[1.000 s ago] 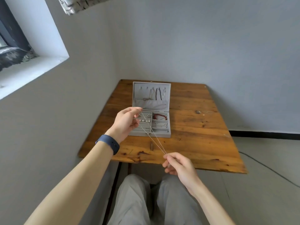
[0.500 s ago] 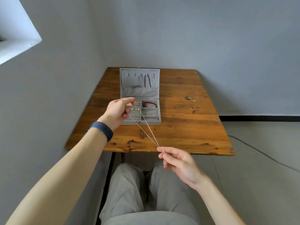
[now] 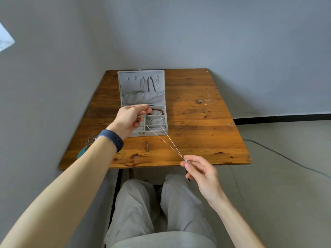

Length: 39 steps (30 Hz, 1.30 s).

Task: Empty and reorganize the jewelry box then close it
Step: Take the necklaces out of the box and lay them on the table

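Fingers (image 3: 141, 106) of the left hand (image 3: 129, 119) are curled, thumb and forefinger pinched together over the open gray jewelry box (image 3: 152, 133). The right hand (image 3: 202, 173) hangs above the table's front edge, its fingers (image 3: 188, 165) nipped on the small pendant end of a silver necklace (image 3: 168, 142). The necklace stretches taut in two thin strands from the right hand up to the left; where the left hand holds it is too fine to make out. The box sits on the wooden table (image 3: 197, 131), its lid (image 3: 130, 86) laid back with chains hanging on it. A red bead bracelet (image 3: 157, 110) lies in the far right compartment. A dark blue wristband (image 3: 112, 139) circles the left wrist.
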{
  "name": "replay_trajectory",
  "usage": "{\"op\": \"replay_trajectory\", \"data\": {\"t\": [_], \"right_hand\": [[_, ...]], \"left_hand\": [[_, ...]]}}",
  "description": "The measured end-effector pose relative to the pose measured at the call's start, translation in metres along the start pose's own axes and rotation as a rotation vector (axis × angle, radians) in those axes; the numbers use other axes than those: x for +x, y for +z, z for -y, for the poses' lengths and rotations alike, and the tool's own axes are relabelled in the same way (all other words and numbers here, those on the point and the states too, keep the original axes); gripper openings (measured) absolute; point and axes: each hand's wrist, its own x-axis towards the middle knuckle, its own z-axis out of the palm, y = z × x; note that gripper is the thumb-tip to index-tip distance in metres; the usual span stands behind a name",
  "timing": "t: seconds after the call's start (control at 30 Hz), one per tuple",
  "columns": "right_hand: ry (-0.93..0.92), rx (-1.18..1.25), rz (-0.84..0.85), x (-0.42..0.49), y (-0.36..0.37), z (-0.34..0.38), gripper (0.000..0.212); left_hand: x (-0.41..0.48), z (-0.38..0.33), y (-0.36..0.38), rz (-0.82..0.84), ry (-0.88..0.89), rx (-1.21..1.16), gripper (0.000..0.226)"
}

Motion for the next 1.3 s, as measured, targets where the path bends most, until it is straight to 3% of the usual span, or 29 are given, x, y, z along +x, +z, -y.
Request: {"op": "replay_trajectory", "data": {"t": [0.2, 0.47, 0.67, 1.07, 1.3], "right_hand": [[0.043, 0.060, -0.109, 0.001, -0.024, -0.006, 0.023], [0.031, -0.035, -0.224, 0.006, -0.054, -0.018, 0.021], [0.061, 0.027, -0.323, 0.018, -0.068, -0.026, 0.019], [0.044, 0.167, -0.411, 0.030, -0.093, -0.026, 0.026], [0.028, 0.033, -0.448, 0.036, -0.104, -0.032, 0.018]], "left_hand": [[0.017, 0.007, 0.044, 0.118, -0.025, -0.054, 0.024], [0.047, 0.015, 0.092, 0.201, -0.025, 0.039, 0.016], [0.064, 0.017, 0.116, 0.257, -0.030, 0.059, 0.022], [0.089, 0.020, 0.153, 0.276, -0.097, 0.114, 0.025], [0.102, 0.017, 0.170, 0.296, -0.096, 0.266, 0.021]]}}
